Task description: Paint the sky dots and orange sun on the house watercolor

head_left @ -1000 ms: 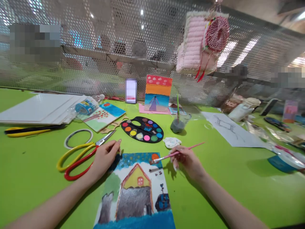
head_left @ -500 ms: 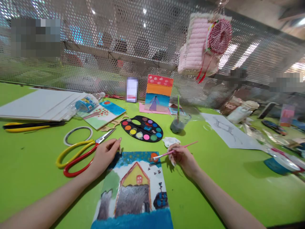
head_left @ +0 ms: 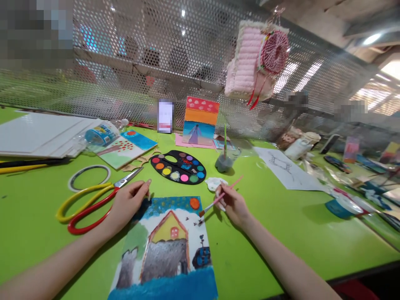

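Note:
My right hand (head_left: 233,205) holds a pink-handled paintbrush (head_left: 215,201) between thumb and fingers. Its brown bristles are over the right side of a painting (head_left: 164,262), close to the small dark birds below the orange sun. Whether the tip touches the surface I cannot tell. The painting shows a yellow and grey house, a blue sky strip and a blue base. My left hand (head_left: 129,204) rests at its upper left corner, fingers curled; anything inside them is hidden. Beside that hand lie scissors (head_left: 93,206) with yellow and red handles. A black paint palette (head_left: 178,167) lies beyond the painting.
A roll of tape (head_left: 89,178), a plastic bottle (head_left: 101,133) and white boards (head_left: 37,133) are at left. Behind the palette stand a phone (head_left: 165,116), a small painting (head_left: 201,121) and a cup with a brush (head_left: 225,161). A sketch (head_left: 283,168) and blue tape (head_left: 340,208) lie right.
The view has shifted, so most things appear further left. The paintbrush tip has moved from beside the orange sun down towards the birds. My left hand stays at the painting's corner.

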`<state>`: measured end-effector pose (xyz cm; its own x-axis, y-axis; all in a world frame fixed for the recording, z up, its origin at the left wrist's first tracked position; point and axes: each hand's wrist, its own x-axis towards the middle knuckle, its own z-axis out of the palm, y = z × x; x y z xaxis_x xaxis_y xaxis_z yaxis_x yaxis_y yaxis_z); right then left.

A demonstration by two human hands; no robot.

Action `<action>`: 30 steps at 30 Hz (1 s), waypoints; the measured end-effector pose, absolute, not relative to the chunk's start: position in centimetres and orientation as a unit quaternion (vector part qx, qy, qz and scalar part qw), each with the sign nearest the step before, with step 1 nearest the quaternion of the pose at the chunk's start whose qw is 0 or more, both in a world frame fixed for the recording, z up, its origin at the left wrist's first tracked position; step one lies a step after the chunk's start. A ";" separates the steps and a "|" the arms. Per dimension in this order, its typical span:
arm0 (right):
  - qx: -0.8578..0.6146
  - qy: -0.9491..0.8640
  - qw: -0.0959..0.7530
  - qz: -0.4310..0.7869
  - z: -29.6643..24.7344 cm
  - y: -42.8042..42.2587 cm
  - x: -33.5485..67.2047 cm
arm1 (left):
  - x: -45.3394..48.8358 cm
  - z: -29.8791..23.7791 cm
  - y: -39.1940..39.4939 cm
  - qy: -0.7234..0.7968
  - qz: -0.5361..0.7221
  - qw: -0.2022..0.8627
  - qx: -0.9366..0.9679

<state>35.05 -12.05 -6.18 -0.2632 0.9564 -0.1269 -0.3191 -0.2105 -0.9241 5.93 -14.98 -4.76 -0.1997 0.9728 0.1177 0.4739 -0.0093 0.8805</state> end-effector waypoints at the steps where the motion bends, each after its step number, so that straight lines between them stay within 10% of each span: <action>1: -0.380 -0.416 0.469 0.680 -6.1 -12.1 35.1 | 5.9 -4.8 -15.0 0.641 0.432 0.290 0.564; 10: -0.369 -0.518 0.364 0.680 -3.5 -13.9 36.0 | 5.8 -4.7 -15.0 0.651 0.419 0.279 0.568; 30: -0.354 -0.732 0.521 0.258 -2.5 -15.1 37.4 | 5.9 -4.8 -14.9 0.658 0.414 0.274 0.567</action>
<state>37.36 -15.09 -2.51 -0.2053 0.7880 0.5805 0.2502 0.6157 -0.7472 5.88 -14.86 -4.78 -0.2074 0.9722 0.1084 0.5185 0.0153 0.8550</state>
